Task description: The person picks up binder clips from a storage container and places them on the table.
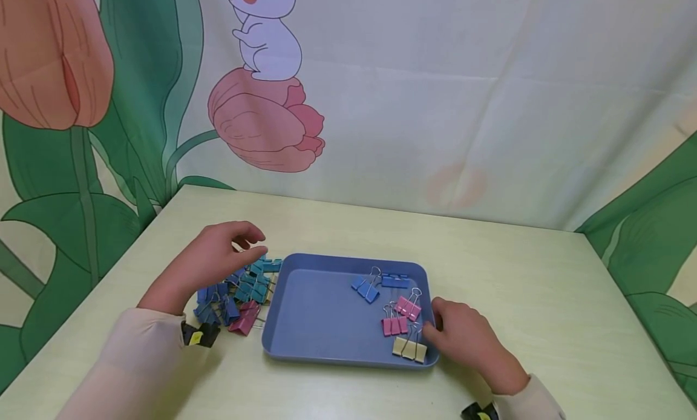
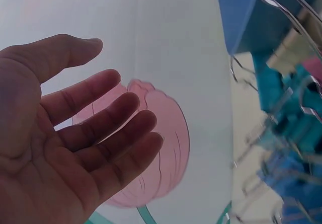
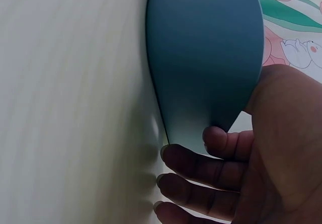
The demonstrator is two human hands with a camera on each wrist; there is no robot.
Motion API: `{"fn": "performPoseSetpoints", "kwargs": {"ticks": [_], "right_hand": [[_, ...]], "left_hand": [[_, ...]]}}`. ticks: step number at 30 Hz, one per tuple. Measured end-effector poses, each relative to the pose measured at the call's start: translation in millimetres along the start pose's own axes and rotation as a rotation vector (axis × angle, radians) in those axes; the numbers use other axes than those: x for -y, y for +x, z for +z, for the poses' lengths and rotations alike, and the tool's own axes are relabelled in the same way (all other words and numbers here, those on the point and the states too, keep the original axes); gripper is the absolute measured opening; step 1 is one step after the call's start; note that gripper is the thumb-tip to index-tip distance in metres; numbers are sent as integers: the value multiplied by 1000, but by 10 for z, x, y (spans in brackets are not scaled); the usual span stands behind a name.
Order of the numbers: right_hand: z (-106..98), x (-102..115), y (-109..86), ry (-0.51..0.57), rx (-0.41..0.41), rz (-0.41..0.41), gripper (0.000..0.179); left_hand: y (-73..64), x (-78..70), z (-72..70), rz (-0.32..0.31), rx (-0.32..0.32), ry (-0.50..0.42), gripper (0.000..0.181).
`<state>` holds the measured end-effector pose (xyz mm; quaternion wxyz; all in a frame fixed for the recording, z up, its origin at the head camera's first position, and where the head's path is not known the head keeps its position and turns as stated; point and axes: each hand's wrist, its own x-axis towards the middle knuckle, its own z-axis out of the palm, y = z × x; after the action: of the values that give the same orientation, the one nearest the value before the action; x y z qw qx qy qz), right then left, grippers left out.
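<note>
My left hand [image 1: 225, 250] hovers over a heap of binder clips [image 1: 253, 287] to the left of the tray. In the left wrist view its fingers [image 2: 115, 118] are loosely bent, with nothing between them and the thumb. My right hand [image 1: 465, 335] pinches the right rim of a blue plastic tray [image 1: 321, 311], thumb over the edge. Seen from the right wrist, fingertips [image 3: 216, 139] meet the tray's outer wall [image 3: 206, 48]. Inside the tray, on its right side, lie two blue binder clips [image 1: 394, 281], two pink ones [image 1: 394, 326] and a yellow one [image 1: 409, 350].
The heap mixes blue, teal and pink clips, with a little yellow, close against the tray's left edge. The pale wooden table [image 1: 501, 269] extends around the tray. A printed curtain [image 1: 381, 105] hangs behind its far edge.
</note>
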<state>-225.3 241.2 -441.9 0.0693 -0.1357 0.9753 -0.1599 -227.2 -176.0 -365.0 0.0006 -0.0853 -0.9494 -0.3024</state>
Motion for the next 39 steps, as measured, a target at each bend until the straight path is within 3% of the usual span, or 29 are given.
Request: {"fn": "performPoseSetpoints", "kwargs": {"ticks": [9, 23, 39], "right_hand": [[-3, -5, -8, 8, 3, 2, 16], [-2, -19, 3, 3, 0, -3, 18], [-18, -7, 8, 6, 6, 6, 19]], "left_hand": [[204, -265, 86, 33, 32, -4, 30], [514, -656, 399, 99, 112, -27, 32], [756, -902, 815, 123, 170, -53, 31]]}}
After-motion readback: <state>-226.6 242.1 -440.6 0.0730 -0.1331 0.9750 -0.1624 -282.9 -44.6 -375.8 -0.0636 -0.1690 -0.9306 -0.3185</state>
